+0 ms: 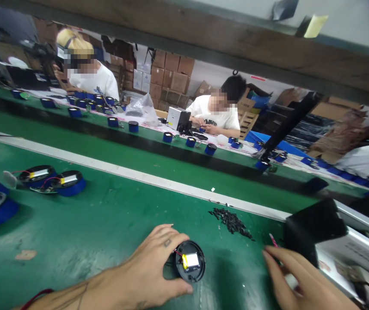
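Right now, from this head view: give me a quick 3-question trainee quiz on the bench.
1. True or false: the left hand grips the round black housing.
2. The pile of small black parts lies on: A) the green mat; B) a blue unit; C) a cardboard box.
3. What colour are the sides of the round units at the far left?
Key: 1 true; 2 A; 3 blue.
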`<state>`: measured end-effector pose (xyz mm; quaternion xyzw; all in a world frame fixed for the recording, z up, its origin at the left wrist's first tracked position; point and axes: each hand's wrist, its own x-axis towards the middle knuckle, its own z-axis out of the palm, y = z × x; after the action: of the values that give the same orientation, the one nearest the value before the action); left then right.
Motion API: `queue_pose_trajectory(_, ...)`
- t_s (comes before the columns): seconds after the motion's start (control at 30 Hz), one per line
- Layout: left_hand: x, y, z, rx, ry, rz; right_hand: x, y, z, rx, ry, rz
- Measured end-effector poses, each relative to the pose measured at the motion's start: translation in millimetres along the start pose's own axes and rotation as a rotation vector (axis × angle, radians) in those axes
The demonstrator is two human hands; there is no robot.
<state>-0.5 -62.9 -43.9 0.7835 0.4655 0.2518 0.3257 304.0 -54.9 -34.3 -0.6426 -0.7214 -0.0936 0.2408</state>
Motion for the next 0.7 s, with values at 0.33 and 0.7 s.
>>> queue_pose_trajectory(0.33,-15,4,-17.7,-0.067,0.209,0.047,74,-70,55,-0.169,-0.407,0.065)
queue_pose_trajectory(0.7,-4,12,-23.5,-0.817,0.181,-0.106,49,-113,6,0.455,-0.175,-0.540)
